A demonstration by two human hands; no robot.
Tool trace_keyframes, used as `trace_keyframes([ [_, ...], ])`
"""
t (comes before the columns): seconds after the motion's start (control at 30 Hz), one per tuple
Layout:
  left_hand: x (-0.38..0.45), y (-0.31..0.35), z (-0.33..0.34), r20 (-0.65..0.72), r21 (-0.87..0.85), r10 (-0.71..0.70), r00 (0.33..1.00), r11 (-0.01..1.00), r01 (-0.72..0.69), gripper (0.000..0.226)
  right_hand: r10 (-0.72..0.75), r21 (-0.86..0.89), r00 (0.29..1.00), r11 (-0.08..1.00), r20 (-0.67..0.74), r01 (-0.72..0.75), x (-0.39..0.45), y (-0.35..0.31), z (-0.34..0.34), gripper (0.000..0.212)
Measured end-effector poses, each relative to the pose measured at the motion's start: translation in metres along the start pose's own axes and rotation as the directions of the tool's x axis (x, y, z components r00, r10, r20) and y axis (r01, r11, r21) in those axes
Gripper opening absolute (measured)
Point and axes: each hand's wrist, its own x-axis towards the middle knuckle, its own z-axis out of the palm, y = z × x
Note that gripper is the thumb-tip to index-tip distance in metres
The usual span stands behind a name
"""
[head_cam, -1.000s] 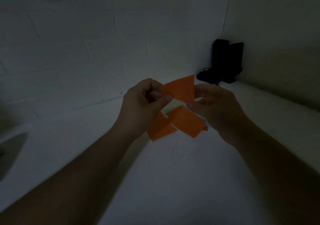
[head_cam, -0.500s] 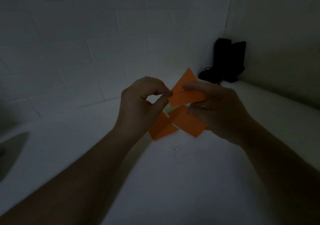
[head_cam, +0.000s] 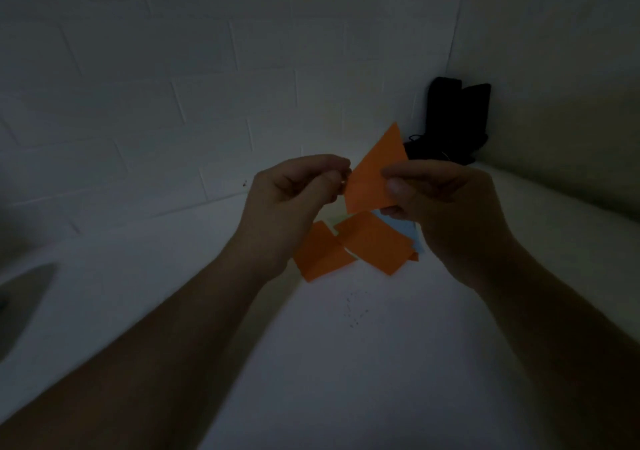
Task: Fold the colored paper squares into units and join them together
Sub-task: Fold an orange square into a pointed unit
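Two hands: both raised above the white counter [head_cam: 346,380], sharing one folded orange paper [head_cam: 372,179].
Left hand [head_cam: 291,200]: grip curled, thumb and fingertips pinching the paper's left edge.
Right hand [head_cam: 440,203]: grip pinching the paper's lower right part between thumb and forefinger.
Held paper: pointed tip upward, in the air between the hands.
Counter below: more folded orange pieces [head_cam: 349,248] lying flat, a blue sheet [head_cam: 403,229] partly under them.
Corner: black object [head_cam: 453,120] against the wall.
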Motion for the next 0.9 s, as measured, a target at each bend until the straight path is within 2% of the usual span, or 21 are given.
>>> trace_keyframes([
  [0.23,-0.0045,0.0018,0.0040,0.071,0.052,-0.006,0.997,0.999,0.002,0.021,-0.024,0.002,0.999,1.000,-0.028,0.024,-0.0026,0.0013,0.0072,0.025],
  [0.37,-0.0058,0.0017,0.0043,0.073,0.086,-0.001,0.997,0.996,-0.005,0.022,-0.051,-0.120,0.999,0.991,0.011,0.052,-0.0037,0.0011,0.0041,0.034],
  [0.5,-0.0065,0.0016,0.0037,0.104,0.111,0.021,0.994,0.993,-0.033,0.026,-0.090,-0.206,0.996,0.975,-0.016,0.085,-0.0045,-0.0019,0.0050,0.037],
  [0.67,-0.0052,0.0009,0.0049,0.022,0.129,0.068,0.997,0.989,-0.070,0.025,-0.125,-0.238,0.990,0.965,-0.064,0.106,-0.0034,-0.0012,0.0047,0.038],
  [0.9,-0.0039,0.0000,0.0028,0.013,0.187,0.128,0.992,0.974,-0.128,0.025,-0.163,-0.307,0.984,0.942,-0.077,0.132,-0.0031,0.0006,0.0054,0.040],
])
